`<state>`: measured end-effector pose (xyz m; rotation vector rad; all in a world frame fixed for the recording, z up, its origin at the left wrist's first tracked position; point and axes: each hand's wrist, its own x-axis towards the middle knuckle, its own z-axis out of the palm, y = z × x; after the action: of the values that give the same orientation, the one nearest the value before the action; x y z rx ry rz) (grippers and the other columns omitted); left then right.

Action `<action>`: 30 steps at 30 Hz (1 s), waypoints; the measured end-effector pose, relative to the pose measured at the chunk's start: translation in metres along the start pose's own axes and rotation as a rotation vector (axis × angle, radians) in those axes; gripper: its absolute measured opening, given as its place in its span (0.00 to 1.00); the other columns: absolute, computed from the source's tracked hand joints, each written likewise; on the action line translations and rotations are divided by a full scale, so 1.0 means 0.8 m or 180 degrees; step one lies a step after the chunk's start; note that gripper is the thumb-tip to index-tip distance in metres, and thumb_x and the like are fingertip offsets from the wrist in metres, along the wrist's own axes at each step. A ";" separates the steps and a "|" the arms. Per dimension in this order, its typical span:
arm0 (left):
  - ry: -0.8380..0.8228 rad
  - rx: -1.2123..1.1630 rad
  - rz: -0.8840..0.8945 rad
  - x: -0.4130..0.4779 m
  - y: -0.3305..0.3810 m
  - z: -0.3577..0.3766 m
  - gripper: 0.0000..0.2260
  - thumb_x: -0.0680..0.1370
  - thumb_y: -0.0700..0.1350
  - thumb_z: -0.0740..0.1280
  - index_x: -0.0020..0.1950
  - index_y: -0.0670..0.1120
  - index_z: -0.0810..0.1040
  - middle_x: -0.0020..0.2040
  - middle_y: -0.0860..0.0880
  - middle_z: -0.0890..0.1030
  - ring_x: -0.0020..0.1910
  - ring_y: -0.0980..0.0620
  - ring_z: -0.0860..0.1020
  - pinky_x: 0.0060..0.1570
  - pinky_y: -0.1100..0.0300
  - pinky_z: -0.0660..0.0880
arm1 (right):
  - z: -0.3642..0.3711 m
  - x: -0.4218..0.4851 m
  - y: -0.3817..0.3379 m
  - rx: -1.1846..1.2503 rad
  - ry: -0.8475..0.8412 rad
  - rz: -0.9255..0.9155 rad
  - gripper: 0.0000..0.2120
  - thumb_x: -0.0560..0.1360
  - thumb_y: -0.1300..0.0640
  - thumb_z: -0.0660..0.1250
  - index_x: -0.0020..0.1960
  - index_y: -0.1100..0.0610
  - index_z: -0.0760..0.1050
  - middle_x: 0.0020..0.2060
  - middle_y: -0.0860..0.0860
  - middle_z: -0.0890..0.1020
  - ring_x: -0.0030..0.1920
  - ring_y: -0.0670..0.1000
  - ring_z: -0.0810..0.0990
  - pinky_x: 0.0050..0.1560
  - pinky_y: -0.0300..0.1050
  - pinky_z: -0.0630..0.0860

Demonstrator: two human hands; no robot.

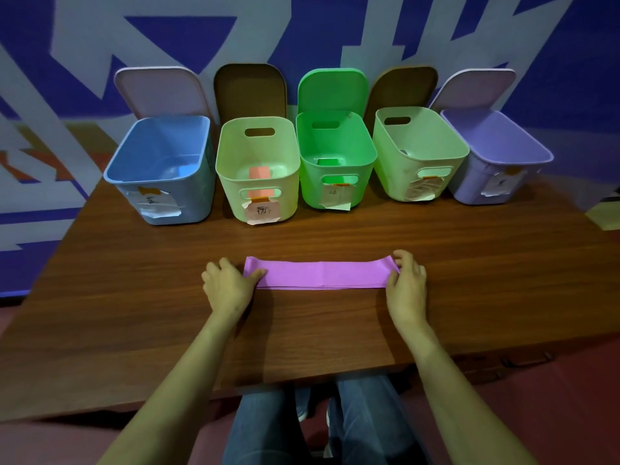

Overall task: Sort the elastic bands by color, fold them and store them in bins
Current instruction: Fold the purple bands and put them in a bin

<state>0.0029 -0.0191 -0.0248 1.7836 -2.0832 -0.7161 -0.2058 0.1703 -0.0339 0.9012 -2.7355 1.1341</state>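
A purple elastic band [320, 274] lies flat and stretched out across the middle of the wooden table [335, 330]. My left hand [226, 285] rests at its left end, thumb pressing on the band's corner. My right hand [407, 280] pinches the band's right end, which lifts slightly off the table. Behind the band stand the bins in a row: a blue bin [161, 169], a pale green bin [258, 169] holding a folded pink band [260, 172], a bright green bin [335, 159] holding a folded green band [328, 162], another pale green bin [417, 152] and a purple bin [496, 156].
Each bin carries a paper label on its front and has its lid propped upright behind it against the blue and white wall. The table's near edge runs just above my knees. The right table edge lies past the purple bin.
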 end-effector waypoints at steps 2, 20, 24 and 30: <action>-0.0195 0.0169 -0.0200 0.002 -0.001 -0.002 0.30 0.70 0.63 0.69 0.62 0.41 0.73 0.64 0.39 0.68 0.65 0.39 0.64 0.64 0.47 0.63 | -0.001 -0.001 0.000 -0.0036 0.0108 -0.0167 0.17 0.75 0.70 0.61 0.63 0.62 0.71 0.57 0.58 0.77 0.59 0.57 0.71 0.55 0.47 0.70; 0.0172 -0.0106 0.0362 -0.004 -0.004 -0.005 0.14 0.72 0.52 0.72 0.50 0.44 0.75 0.51 0.44 0.77 0.53 0.42 0.75 0.53 0.47 0.70 | 0.004 -0.006 0.007 -0.0078 0.0053 0.0010 0.20 0.74 0.70 0.61 0.65 0.60 0.69 0.59 0.57 0.76 0.60 0.57 0.72 0.58 0.50 0.72; -0.0120 -0.0258 0.0131 0.004 -0.008 -0.003 0.15 0.72 0.55 0.71 0.49 0.46 0.74 0.50 0.45 0.79 0.53 0.42 0.76 0.54 0.47 0.72 | 0.007 -0.007 0.005 -0.0055 0.0173 0.0113 0.21 0.74 0.70 0.62 0.66 0.60 0.68 0.59 0.58 0.76 0.60 0.57 0.71 0.58 0.49 0.71; -0.0652 0.0391 -0.0343 0.018 0.007 -0.006 0.22 0.74 0.59 0.66 0.58 0.42 0.79 0.64 0.39 0.70 0.64 0.39 0.67 0.62 0.48 0.66 | 0.011 -0.001 -0.002 -0.1225 -0.0007 0.0076 0.15 0.72 0.66 0.65 0.58 0.58 0.75 0.58 0.58 0.73 0.61 0.59 0.66 0.58 0.54 0.64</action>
<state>-0.0014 -0.0337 -0.0190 1.9763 -2.2180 -0.8490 -0.2030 0.1642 -0.0398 0.8146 -2.8253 0.5719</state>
